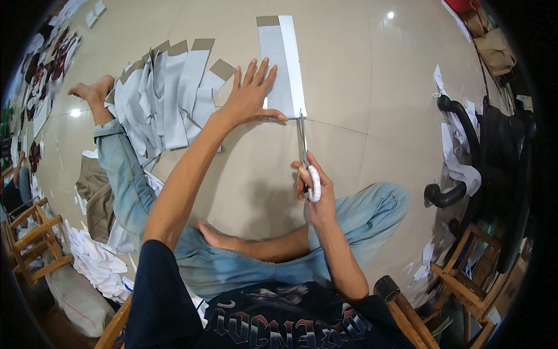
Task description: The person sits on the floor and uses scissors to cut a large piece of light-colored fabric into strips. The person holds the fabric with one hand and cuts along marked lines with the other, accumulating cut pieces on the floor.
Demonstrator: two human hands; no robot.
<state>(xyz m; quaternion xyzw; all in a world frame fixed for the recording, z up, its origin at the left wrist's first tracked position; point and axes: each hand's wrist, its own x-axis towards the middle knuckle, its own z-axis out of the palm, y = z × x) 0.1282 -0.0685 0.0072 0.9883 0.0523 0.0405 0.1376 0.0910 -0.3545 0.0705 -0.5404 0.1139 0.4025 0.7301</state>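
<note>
A long pale grey fabric strip (274, 70) with a brown top end lies flat on the tiled floor in front of me. Along its right side runs a white strip (293, 67). Across the grey piece my left hand (254, 96) is spread flat, fingers apart, thumb near its lower edge. My right hand (317, 186) grips scissors (303, 139) by white-wrapped handles. Their blades point away from me, and the tips are at the lower right corner of the white strip. Whether the blades have fabric between them is too small to tell.
Overlapping grey strips with brown ends (160, 99) lie left of my hand, beside my outstretched leg. Brown cloth (96, 186) and white scraps (96, 256) are farther left. A black chair frame (479, 157) and a wooden stool (474, 273) stand at the right.
</note>
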